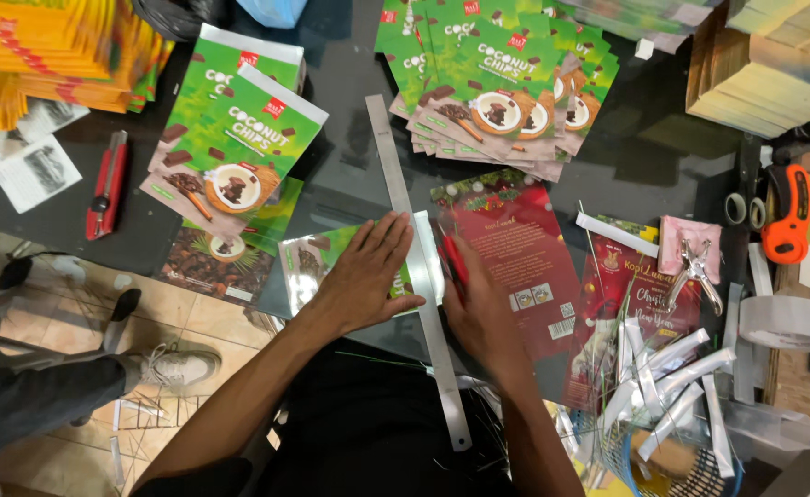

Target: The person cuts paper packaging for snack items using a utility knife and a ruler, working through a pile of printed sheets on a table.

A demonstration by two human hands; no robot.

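The left hand (368,271) pressed flat on a green pouch (331,258) beside the steel ruler (419,276); the right hand (479,308) gripped a red cutter (454,262) (blurred).

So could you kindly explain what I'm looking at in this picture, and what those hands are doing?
There is no machine here: the one picture comes from a camera worn on a person's head, looking down at their own two bare hands over a dark table. The left hand presses flat on a green printed pouch sheet and a long metal ruler. The right hand holds a red cutter at the ruler's edge. Around them lie stacks of green pouches, a red printed pouch, another red cutter, tape rolls and a basket of trimmed strips. Another person's shoe shows on the floor at left.
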